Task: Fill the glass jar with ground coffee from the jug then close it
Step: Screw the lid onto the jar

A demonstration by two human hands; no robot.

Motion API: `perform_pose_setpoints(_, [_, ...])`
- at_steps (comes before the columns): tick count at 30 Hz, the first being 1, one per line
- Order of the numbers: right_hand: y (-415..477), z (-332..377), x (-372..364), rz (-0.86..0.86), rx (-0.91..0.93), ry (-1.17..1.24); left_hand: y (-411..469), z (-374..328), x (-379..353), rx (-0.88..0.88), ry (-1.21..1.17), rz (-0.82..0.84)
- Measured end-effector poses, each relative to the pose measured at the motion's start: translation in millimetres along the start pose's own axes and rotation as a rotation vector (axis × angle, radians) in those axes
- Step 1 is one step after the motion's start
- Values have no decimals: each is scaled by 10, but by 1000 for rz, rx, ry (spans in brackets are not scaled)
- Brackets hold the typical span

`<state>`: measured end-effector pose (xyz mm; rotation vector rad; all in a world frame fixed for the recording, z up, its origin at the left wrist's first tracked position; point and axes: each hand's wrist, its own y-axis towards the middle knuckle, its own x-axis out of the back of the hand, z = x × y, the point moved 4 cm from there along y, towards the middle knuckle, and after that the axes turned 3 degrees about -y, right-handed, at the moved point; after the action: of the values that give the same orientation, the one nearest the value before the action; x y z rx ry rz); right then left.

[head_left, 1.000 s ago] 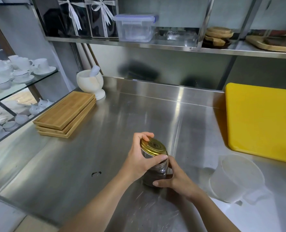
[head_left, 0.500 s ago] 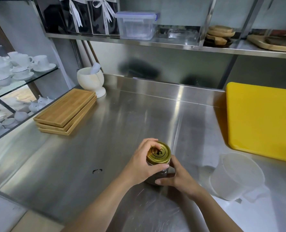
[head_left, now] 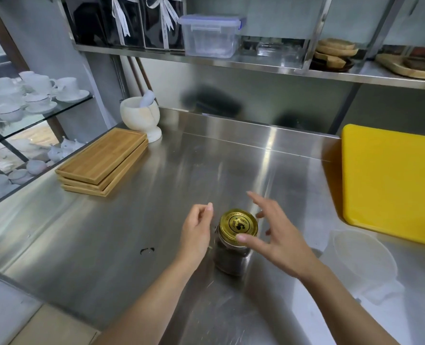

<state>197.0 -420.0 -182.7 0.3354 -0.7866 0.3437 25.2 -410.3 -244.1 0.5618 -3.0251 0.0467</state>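
Observation:
The glass jar (head_left: 231, 257) stands upright on the steel counter (head_left: 122, 232), dark ground coffee showing through its wall. A gold lid (head_left: 238, 224) sits on its mouth. My left hand (head_left: 197, 231) hovers just left of the jar with loosely curled fingers, not touching it. On the other side my right hand (head_left: 275, 230) is spread open, its thumb tip over the lid's front edge. The translucent white plastic jug (head_left: 360, 265) stands to the right of the jar and looks empty.
A yellow cutting board (head_left: 393, 180) lies at the right. Stacked wooden trays (head_left: 103, 161) and a white mortar with pestle (head_left: 141, 115) sit at the back left. A steel shelf (head_left: 256, 64) overhangs the back. Glass shelves of white cups (head_left: 32, 95) stand left.
Both hands have let go of the jar: the left came off the lid and moved left, the right left the jar's side and rose open beside the lid.

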Motion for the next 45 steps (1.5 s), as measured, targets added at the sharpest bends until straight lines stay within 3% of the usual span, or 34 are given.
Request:
perform_pose_setpoints(4, [82,199,-118,-13,81,-464,55,150,-110,133,-66,0])
perform_pose_setpoints(8, [151,193,-204,-42,150,-672,48,229,-179,179,-109,34])
perform_pose_setpoints(15, [257,120,-92,336,271,-565,39,313,-205,149,-69,127])
perform_pose_setpoints(18, [296,135,-51,394,265,-614,26,330,-230,138,-53,168])
perform_pose_setpoints(20, [286,165,-83,336,253,-699,27,343,-225,119,-39,145])
perform_pose_setpoints(24, [225,198,-223,37,265,-785,29,400,-211,89,-13,63])
perform_pose_setpoints(28, [180,337,-222,-73,41,-897,-20,442,-230,63,10,-12])
perform_pose_setpoints(30, [185,311,-239,127,16,-848,-47,422,-234,30,44,-21])
perform_pose_setpoints(33, [181,286,-132,646,42,-630,-56,399,-216,8,77,32])
perform_pose_setpoints(34, [202,283,-63,706,68,-598,-56,387,-202,6,63,45])
perform_pose_setpoints(38, [321,216,85,621,158,-532,-50,346,-195,6,113,37])
perform_pose_setpoints(45, [270,167,92,475,74,-703,-62,364,-213,-19,159,17])
